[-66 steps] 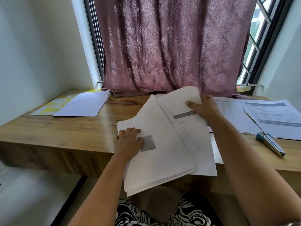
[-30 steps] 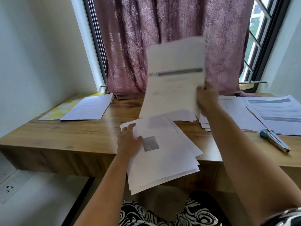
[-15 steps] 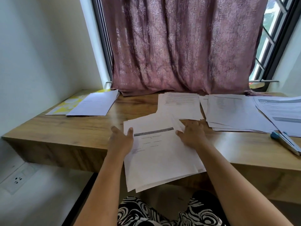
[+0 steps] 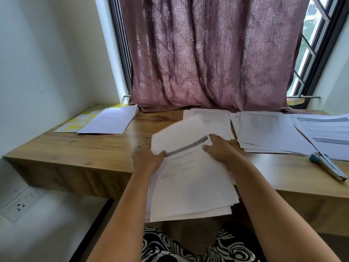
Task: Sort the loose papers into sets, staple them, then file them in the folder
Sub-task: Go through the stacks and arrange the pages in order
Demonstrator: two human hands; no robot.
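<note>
Papers (image 4: 190, 190) gripped by left hand (image 4: 146, 159) and right hand (image 4: 220, 150).

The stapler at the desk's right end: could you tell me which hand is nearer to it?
Right. The right hand grips the paper stack mid-desk, with the stapler further right; the left hand is beyond it.

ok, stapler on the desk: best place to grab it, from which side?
The stapler lies flat on the desk, blue end pointing away, beside the rightmost papers. Probably pinch its long sides mid-body from above with the right hand, which is nearer.
</note>
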